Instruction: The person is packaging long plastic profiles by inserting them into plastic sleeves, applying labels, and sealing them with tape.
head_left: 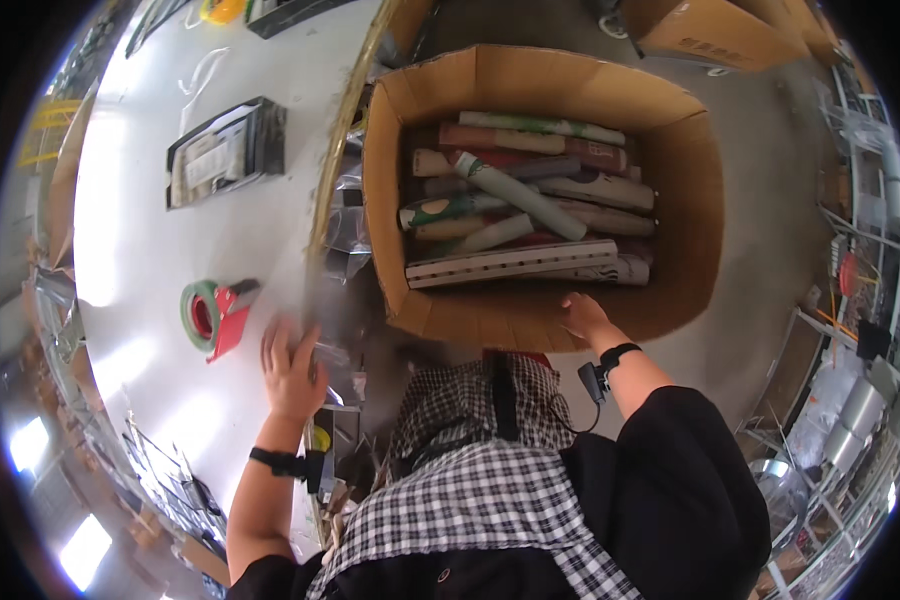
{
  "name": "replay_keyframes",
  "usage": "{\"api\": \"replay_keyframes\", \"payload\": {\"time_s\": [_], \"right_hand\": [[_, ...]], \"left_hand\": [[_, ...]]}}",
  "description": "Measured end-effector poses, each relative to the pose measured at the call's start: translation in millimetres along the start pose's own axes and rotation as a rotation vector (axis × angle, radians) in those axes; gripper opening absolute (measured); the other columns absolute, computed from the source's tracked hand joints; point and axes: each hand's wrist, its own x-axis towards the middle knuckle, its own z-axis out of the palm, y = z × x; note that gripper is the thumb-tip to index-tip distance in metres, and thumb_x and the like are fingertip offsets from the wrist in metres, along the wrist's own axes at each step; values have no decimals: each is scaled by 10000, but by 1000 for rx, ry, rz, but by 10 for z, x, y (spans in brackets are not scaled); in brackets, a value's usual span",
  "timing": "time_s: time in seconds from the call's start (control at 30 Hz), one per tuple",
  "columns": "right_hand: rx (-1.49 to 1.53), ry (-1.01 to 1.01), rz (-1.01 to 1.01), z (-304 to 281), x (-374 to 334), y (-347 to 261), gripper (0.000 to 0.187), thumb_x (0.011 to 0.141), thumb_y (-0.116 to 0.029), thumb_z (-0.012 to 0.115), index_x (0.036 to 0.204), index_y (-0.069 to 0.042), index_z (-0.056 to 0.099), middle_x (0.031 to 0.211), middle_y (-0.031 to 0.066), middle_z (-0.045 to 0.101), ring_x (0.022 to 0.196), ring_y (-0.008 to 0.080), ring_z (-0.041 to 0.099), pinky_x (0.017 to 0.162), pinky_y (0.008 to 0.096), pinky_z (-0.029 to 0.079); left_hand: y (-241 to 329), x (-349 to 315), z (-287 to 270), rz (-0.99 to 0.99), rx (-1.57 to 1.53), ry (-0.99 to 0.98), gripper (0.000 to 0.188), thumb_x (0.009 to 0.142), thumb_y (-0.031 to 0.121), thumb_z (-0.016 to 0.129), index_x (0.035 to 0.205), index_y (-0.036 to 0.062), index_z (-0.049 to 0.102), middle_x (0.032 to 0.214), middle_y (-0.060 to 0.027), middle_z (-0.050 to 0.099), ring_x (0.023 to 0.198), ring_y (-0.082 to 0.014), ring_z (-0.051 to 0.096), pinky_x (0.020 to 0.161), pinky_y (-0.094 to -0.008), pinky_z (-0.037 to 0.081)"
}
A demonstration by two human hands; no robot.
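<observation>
My left hand is open, its fingers spread at the right edge of the white worktable. Just left of its fingertips, on the tabletop, lies a red tape dispenser with a roll of green tape. My right hand reaches over the near side of a large open cardboard box. Its fingers are loosely bent and apart, with nothing visible in them. Inside the box lie several rolled tubes, mostly grey, tan and green. A long white slotted strip rests on the near ones.
A black tray with pale papers sits on the worktable. Another cardboard box stands at the far right, with casters beneath it. Metal racks with assorted goods line the right side. Clear plastic wrap shows between table and box.
</observation>
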Motion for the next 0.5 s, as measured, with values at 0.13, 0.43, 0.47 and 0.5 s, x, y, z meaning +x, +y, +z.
{"api": "replay_keyframes", "payload": {"time_s": [0.13, 0.43, 0.47, 0.5], "right_hand": [[-402, -38, -143, -39, 468, -423, 416, 808, -270, 627, 1162, -71, 539, 1225, 139, 519, 1222, 322, 440, 948, 425, 430], [-651, -121, -222, 494, 1592, -60, 596, 654, -246, 786, 1151, -78, 503, 1149, 131, 556, 1097, 313, 538, 915, 423, 463], [-622, -181, -257, 256, 1516, -191, 625, 620, -263, 802, 1140, -74, 511, 1133, 140, 567, 1075, 320, 553, 909, 420, 467], [-602, -236, -277, 73, 1430, -221, 654, 587, -280, 818, 1130, -69, 520, 1117, 149, 577, 1053, 327, 567, 903, 416, 471]], "left_hand": [[34, -248, -316, -6, 65, 9, 453, 642, 73, 601, 1092, 109, 631, 1337, -213, 383, 1247, -456, 361, 1043, -551, 309], [90, -565, -551, -7, 157, -37, 396, 602, 36, 597, 973, 153, 665, 1393, -209, 299, 1298, -473, 297, 1057, -546, 284], [135, -569, -582, -22, 173, -27, 373, 611, 34, 598, 953, 165, 669, 1388, -203, 321, 1295, -475, 307, 1053, -546, 291], [180, -553, -563, -41, 172, -22, 373, 611, 34, 598, 953, 165, 669, 1388, -203, 321, 1295, -475, 307, 1053, -546, 291]]}}
